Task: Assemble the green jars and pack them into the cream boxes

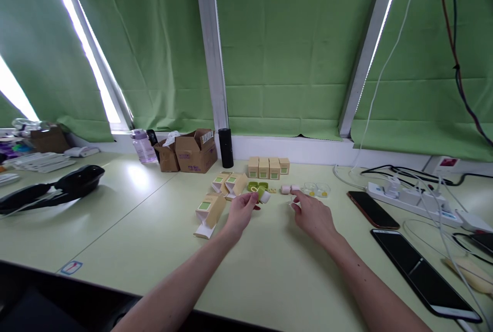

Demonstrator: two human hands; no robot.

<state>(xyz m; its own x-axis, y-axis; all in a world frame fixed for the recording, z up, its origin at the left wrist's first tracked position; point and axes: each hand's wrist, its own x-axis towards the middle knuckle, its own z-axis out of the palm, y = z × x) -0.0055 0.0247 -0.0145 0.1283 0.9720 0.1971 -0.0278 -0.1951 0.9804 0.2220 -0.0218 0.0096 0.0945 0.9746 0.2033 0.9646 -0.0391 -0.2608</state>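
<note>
My left hand [242, 212] pinches a small green-and-white piece [264, 196] between thumb and fingers, above the table. Just behind it lie small green pieces [262, 186] and some tiny yellow bits [272, 190]. Reaching in from the other side, my right hand [315, 215] has its fingers curled, with something small and clear at the tips that I cannot make out. Close to its index finger are small white-pink cylinders [285, 189]. Two clear round cups [316, 190] with yellow in them stand to the right. Opened cream cartons [211, 210] lie left of my left hand.
Several closed small cartons [263, 169] line the back. Farther left stand a black cylinder [226, 148], cardboard boxes [195, 152] and a purple bottle [144, 146]. Two phones [423, 273] and a power strip [412, 199] with cables occupy the right; a black headset [79, 179] lies left.
</note>
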